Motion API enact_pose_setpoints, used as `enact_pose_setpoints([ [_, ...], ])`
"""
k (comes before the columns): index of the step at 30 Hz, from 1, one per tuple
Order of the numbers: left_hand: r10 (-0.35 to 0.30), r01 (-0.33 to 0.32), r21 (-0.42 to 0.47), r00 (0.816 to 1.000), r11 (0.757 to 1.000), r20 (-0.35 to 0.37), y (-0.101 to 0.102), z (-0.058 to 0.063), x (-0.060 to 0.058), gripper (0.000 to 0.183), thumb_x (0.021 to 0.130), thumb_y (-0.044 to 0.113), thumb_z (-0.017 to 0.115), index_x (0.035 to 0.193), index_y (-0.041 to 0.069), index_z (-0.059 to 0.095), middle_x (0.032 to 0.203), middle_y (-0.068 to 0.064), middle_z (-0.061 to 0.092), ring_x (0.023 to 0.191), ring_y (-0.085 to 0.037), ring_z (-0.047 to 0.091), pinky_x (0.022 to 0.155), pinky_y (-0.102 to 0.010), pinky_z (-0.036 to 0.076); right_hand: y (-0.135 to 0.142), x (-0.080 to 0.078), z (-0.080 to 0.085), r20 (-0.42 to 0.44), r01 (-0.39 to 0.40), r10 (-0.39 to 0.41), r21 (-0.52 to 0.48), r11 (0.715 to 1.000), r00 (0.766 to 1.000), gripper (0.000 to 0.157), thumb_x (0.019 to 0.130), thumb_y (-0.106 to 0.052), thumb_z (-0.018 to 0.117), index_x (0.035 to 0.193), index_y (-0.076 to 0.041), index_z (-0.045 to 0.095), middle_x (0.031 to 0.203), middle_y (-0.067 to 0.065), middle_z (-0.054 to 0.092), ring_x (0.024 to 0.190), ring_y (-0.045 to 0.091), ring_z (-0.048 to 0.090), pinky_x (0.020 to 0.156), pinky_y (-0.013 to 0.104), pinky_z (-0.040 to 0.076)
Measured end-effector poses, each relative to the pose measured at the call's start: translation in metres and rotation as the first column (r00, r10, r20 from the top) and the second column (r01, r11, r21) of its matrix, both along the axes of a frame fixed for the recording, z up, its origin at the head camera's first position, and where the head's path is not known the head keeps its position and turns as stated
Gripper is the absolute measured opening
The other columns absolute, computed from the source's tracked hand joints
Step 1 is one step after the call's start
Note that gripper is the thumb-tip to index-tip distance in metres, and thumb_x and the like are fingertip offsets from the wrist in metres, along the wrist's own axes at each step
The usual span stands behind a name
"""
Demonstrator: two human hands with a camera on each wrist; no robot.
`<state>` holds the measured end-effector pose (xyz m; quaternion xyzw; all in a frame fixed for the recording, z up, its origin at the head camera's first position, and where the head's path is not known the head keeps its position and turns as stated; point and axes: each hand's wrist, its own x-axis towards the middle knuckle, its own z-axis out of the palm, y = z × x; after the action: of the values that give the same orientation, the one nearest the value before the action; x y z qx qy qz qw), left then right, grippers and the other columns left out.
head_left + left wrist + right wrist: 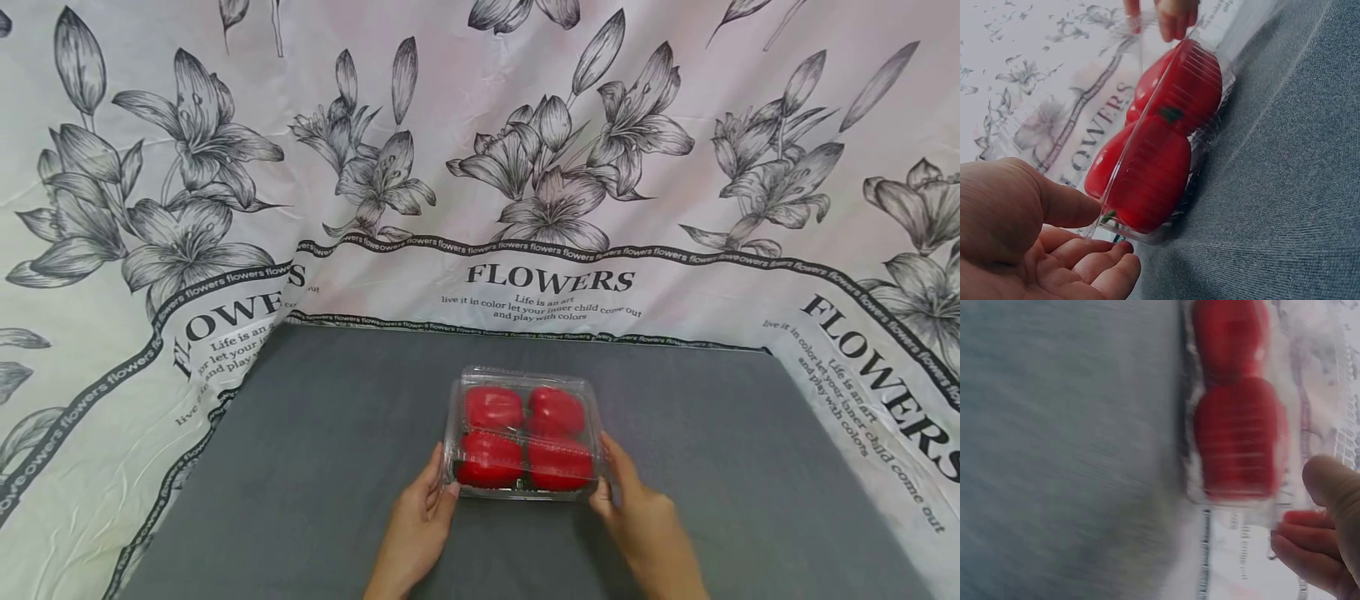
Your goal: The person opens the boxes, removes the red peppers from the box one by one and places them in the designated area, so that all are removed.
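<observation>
A clear plastic clamshell box [525,493] holds several red bell peppers [489,460], with bits of green stem showing in the left wrist view. My left hand [420,521] grips the box's front left corner, its thumb [1072,206] against the rim and its fingers lower down. At the front right corner my right hand [643,521] holds the box between thumb and fingers. The ridged clear lid [1344,440] stands out beyond the peppers in the right wrist view. Whether the lid is fastened I cannot tell. The right wrist view is blurred.
A grey cloth [337,417] covers the table under the box. White curtain fabric [360,283] with printed lilies and the word FLOWERS surrounds the table at the back and both sides.
</observation>
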<state>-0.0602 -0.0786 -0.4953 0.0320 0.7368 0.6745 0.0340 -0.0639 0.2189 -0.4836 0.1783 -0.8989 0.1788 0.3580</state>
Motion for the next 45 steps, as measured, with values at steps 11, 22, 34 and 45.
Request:
enact_pose_setpoints([
  [11, -0.003, 0.003, -0.017, 1.0, 1.0, -0.007, -0.001, 0.001, 0.002, 0.065, 0.106, 0.007, 0.063, 0.16, -0.011, 0.032, 0.162, -0.03, 0.038, 0.148, -0.039, 0.04, 0.112, -0.045, 0.043, 0.0, 0.008, 0.019, 0.167, 0.043, -0.039, -0.02, 0.999, 0.985, 0.078, 0.073, 0.003, 0.09, 0.144, -0.004, 0.058, 0.096, 0.012, 0.08, 0.053, 0.009, 0.065, 0.053, 0.018, 0.056],
  [22, 0.001, -0.001, -0.015, 1.0, 1.0, 0.005, -0.002, -0.001, 0.003, 0.065, 0.106, 0.008, 0.064, 0.159, -0.012, 0.033, 0.16, -0.03, 0.04, 0.145, -0.042, 0.045, 0.11, -0.044, 0.045, 0.006, 0.004, 0.032, 0.178, 0.006, 0.011, -0.095, 0.995, 0.984, 0.072, 0.077, 0.004, 0.09, 0.141, -0.001, 0.059, 0.121, 0.018, 0.077, 0.096, 0.029, 0.079, 0.069, 0.039, 0.062],
  [34, 0.007, -0.008, -0.025, 1.0, 1.0, -0.022, -0.002, -0.002, 0.002, 0.064, 0.106, 0.009, 0.064, 0.16, -0.01, 0.034, 0.159, -0.031, 0.041, 0.145, -0.042, 0.046, 0.11, -0.045, 0.046, 0.007, -0.004, 0.049, 0.195, 0.013, 0.02, -0.164, 0.986, 0.981, 0.071, 0.082, 0.0, 0.089, 0.145, -0.01, 0.06, 0.127, 0.008, 0.076, 0.108, 0.026, 0.076, 0.086, 0.021, 0.056],
  [45, -0.001, 0.001, -0.005, 1.0, 1.0, -0.031, 0.0, -0.001, 0.0, 0.062, 0.107, 0.007, 0.062, 0.16, -0.009, 0.035, 0.16, -0.03, 0.04, 0.147, -0.04, 0.043, 0.112, -0.044, 0.044, 0.009, -0.013, 0.062, 0.183, 0.026, 0.01, -0.192, 0.981, 0.983, 0.066, 0.083, 0.0, 0.089, 0.143, -0.008, 0.062, 0.127, 0.011, 0.076, 0.107, 0.029, 0.076, 0.087, 0.021, 0.052],
])
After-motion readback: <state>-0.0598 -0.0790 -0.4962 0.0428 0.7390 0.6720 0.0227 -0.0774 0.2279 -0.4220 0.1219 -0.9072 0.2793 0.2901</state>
